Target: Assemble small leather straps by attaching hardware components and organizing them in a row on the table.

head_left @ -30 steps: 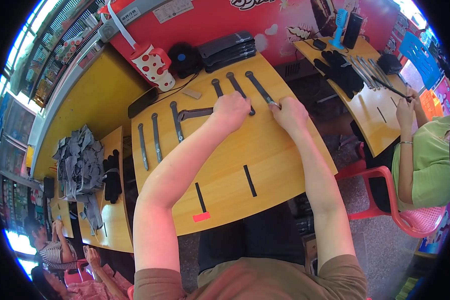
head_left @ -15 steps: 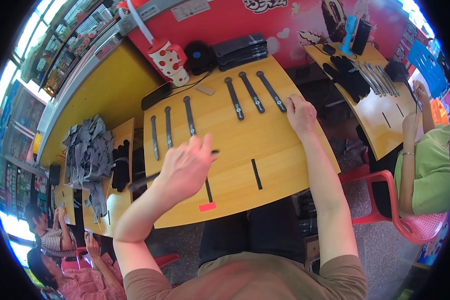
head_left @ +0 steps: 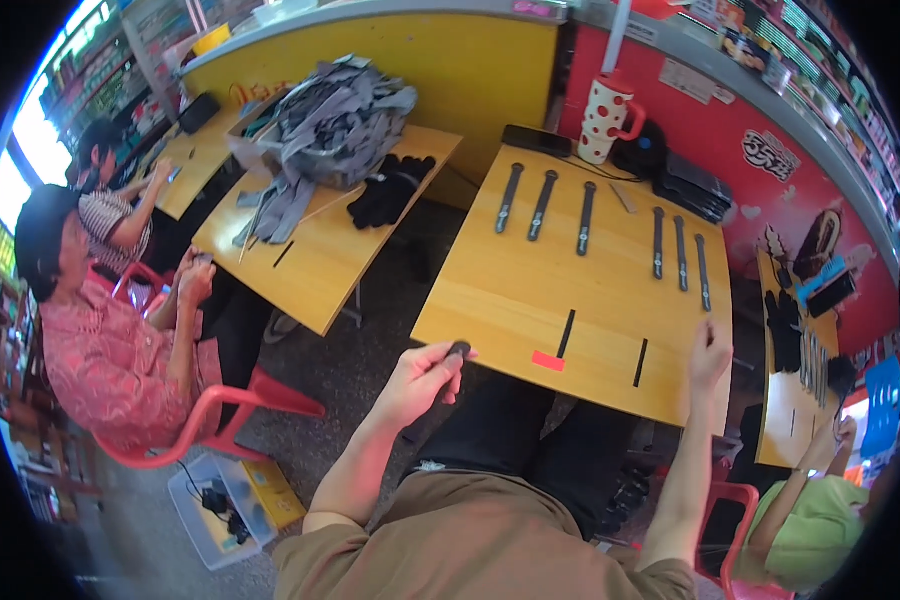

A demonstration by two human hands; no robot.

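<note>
My left hand [head_left: 422, 384] is closed in front of the table's near edge. Between its thumb and fingers pokes the rounded end of a dark strap [head_left: 458, 349]; the rest of it is hidden. My right hand [head_left: 710, 356] is curled over the right side of the table, just below the tip of the rightmost grey strap [head_left: 704, 275]. Whether its fingers hold anything is hidden. Several grey straps with rounded ends lie in two groups, a left group beside a grey strap [head_left: 543, 206] and a right group beside another [head_left: 681, 252].
Two black tape marks and a red tape piece [head_left: 548, 361] are on the wooden table [head_left: 490, 300]. At its back stand a spotted tumbler [head_left: 610, 115] and stacked black pieces [head_left: 692, 186]. Left, a co-worker [head_left: 135, 340] sits by a grey fabric heap [head_left: 345, 120]; another person [head_left: 810, 530] sits right.
My view has swung left, so the table appears further right. My left hand has drawn back from above the table to its near edge, the dark strap in it. My right hand remains near the rightmost strap.
</note>
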